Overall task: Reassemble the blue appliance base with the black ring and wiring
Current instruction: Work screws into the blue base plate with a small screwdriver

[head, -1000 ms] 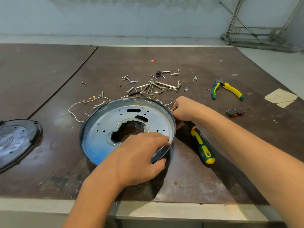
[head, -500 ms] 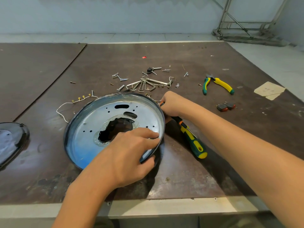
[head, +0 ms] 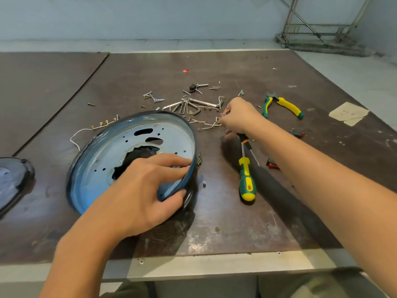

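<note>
Left hand (head: 137, 190) fingers curled round dished blue metal base (head: 96, 166) rim, right hand (head: 241, 119) fingers pinching thin wiring (head: 209, 125)

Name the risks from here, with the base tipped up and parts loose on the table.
1. The left hand grips the blue base by one edge only, tilted; it may slip and drop onto the small spacer beside it.
2. The right hand pinches the wiring beside loose screws; a tug could scatter them.
3. The screwdriver lies just under the right wrist and might get knocked.
</note>
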